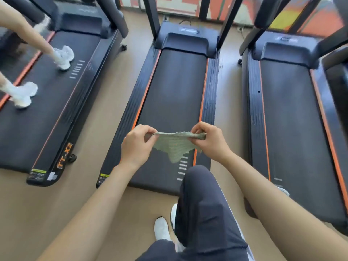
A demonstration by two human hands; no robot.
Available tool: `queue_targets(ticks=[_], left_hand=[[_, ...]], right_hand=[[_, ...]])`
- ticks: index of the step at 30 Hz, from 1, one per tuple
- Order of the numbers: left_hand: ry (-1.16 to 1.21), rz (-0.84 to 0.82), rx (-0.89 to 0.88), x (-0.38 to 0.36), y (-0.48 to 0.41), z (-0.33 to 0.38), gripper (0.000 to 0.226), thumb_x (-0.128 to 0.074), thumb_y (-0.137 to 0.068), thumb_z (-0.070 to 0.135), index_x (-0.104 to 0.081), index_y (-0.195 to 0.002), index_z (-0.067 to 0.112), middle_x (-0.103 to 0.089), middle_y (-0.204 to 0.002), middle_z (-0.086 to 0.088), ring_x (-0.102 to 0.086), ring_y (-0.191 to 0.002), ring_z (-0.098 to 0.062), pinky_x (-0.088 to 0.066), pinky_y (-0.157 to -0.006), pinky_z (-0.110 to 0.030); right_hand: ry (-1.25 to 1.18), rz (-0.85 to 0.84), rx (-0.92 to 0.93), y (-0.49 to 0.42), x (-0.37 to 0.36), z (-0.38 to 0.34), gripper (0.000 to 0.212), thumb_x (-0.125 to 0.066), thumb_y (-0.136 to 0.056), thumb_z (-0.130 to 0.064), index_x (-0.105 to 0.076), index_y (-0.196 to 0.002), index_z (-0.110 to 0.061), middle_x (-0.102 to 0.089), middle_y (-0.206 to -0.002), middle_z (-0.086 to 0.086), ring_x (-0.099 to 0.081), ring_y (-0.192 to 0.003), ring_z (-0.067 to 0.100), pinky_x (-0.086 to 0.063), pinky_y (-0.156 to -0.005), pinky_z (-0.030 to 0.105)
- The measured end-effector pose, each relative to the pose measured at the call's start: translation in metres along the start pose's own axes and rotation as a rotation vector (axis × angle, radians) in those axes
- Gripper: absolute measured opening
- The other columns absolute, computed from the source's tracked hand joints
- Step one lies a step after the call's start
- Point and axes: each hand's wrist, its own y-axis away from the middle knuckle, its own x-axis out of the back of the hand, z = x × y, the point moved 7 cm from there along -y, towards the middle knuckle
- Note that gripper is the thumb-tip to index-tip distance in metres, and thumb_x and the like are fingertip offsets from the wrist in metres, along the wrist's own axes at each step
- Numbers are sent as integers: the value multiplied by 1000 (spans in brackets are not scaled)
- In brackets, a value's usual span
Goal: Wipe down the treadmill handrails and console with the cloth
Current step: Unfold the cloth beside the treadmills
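Observation:
A pale green ribbed cloth hangs stretched between my two hands above the rear of the middle treadmill. My left hand pinches its left corner and my right hand pinches its right corner. The cloth's lower edge droops to a point. Two dark uprights rise at the far end of this treadmill. Its console and handrails lie out of view above the frame.
Another person's legs in white shoes step on the left treadmill. A third treadmill stands on the right. My raised knee in dark trousers and my white shoe are over the tan floor.

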Motion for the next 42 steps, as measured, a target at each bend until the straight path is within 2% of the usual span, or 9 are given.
queue_targets(ticks=[4, 8, 14, 20, 24, 30, 34, 39, 42], left_hand=[[84, 32, -14, 20, -79, 35, 6, -70, -94, 29, -71, -89, 26, -70, -83, 13, -64, -71, -6, -56, -73, -36], [203, -19, -51, 27, -168, 80, 7, -71, -95, 30, -70, -90, 25, -72, -84, 10, -70, -53, -15, -59, -55, -37], [414, -140, -18, 19, -297, 150, 12, -72, -95, 19, -70, -85, 26, -70, -79, 0, -71, -59, -27, -57, -53, -27], [432, -272, -79, 0, -382, 232, 6, -77, -90, 21, -74, -84, 21, -73, -70, -2, -71, -58, -24, -62, -64, -41], [484, -406, -117, -25, -438, 288, 4, -74, -91, 16, -71, -90, 15, -74, -75, -7, -74, -67, -28, -63, -70, -41], [427, -591, -132, -88, -539, 349, 7, -74, -88, 11, -67, -87, 13, -74, -73, -4, -73, -63, -27, -58, -62, -33], [332, -702, -224, -151, -606, 380, 15, -71, -88, 12, -61, -83, 21, -73, -75, -3, -73, -69, -20, -57, -66, -33], [294, -794, -373, -210, -651, 402, 23, -73, -86, 15, -59, -77, 31, -70, -88, 6, -68, -81, -13, -55, -72, -30], [300, -843, -538, -224, -655, 411, 22, -72, -85, 13, -63, -89, 33, -57, -136, 6, -60, -115, -7, -55, -94, -30]], right_hand=[[-216, 90, -87, -51, 31, -24, 6, -77, -86, -9, -70, -85, -9, -64, -69, -1, -59, -55, 12, -49, -52, 25], [-405, 186, -149, -110, 70, -35, 9, -70, -92, -5, -67, -96, 2, -66, -79, 13, -66, -53, 24, -49, -42, 27], [-430, 368, -171, -193, 150, -56, 3, -66, -93, 1, -67, -90, 1, -63, -69, 10, -61, -48, 12, -53, -49, 24], [-399, 584, -285, -242, 248, -70, 3, -66, -90, 1, -69, -91, 1, -65, -77, 15, -61, -62, 20, -59, -61, 35], [-405, 730, -379, -271, 302, -69, 16, -65, -88, 0, -67, -81, -15, -66, -75, 7, -62, -65, 18, -59, -67, 38], [-429, 1057, -653, -319, 355, -42, 30, -67, -78, -11, -39, -70, -22, -51, -70, -2, -63, -69, 29, -59, -75, 52], [-386, 1191, -793, -355, 372, -8, 27, -66, -76, -14, -44, -62, -22, -54, -70, -5, -65, -74, 27, -59, -79, 47], [-297, 1212, -845, -384, 380, 2, 15, -71, -81, -23, -64, -94, -23, -67, -97, -7, -66, -92, 17, -59, -84, 45], [-251, 1035, -811, -401, 372, -3, 43, -76, -84, -22, -60, -124, -17, -49, -135, 1, -58, -117, 18, -50, -103, 36]])
